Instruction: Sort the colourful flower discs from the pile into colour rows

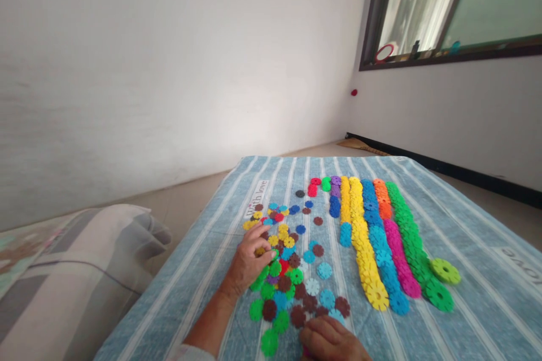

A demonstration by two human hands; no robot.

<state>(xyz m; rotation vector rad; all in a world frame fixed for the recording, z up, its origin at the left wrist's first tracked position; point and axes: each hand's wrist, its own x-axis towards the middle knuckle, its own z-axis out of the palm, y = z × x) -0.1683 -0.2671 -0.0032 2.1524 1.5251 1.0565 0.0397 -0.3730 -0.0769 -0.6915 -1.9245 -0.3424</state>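
My left hand (248,262) rests on a loose heap of small plastic snowflake discs (292,271) in green, brown, blue, yellow and red. Its fingers are curled, fingertips pressed onto discs at the heap's left side. My right hand (332,341) sits at the bottom edge of the view, fingers curled over discs at the heap's near end; what it grips is hidden. Right of the heap lie long sorted rows of discs: yellow (364,242), blue (381,248), pink (400,259), green (412,242), orange (382,197).
Everything lies on a blue striped sheet (466,237) over a mattress. A grey striped pillow (76,276) is at the left. A white wall stands behind, a window (453,5) at upper right. Two bigger green discs (442,282) lie beside the green row.
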